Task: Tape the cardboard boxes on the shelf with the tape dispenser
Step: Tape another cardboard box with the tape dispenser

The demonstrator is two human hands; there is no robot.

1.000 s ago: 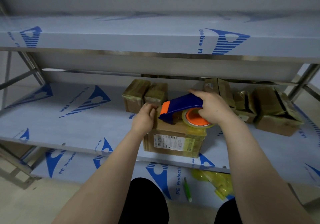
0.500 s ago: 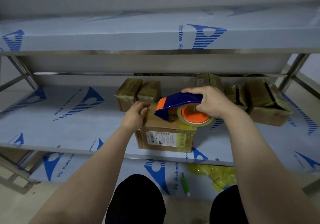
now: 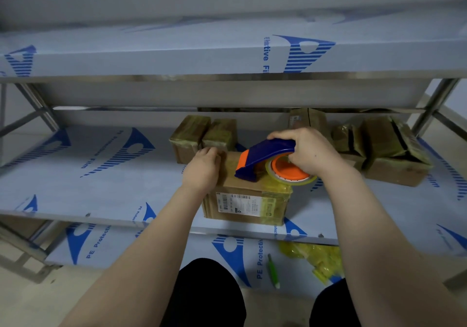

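I see a steel shelving rack (image 3: 429, 104) with three tiers, each shelf (image 3: 88, 165) wrapped in blue-printed protective film (image 3: 303, 53). Below the rack lies a pale floor (image 3: 30, 299); diagonal braces (image 3: 32, 101) cross its left end. Light is dim and even.

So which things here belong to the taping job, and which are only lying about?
In the job:
- tape dispenser, held by the right hand
- labelled cardboard box, steadied by the left hand
- other boxes behind, on the middle shelf

Lying about:
- green pen, lower shelf
- yellow crumpled tape, lower shelf
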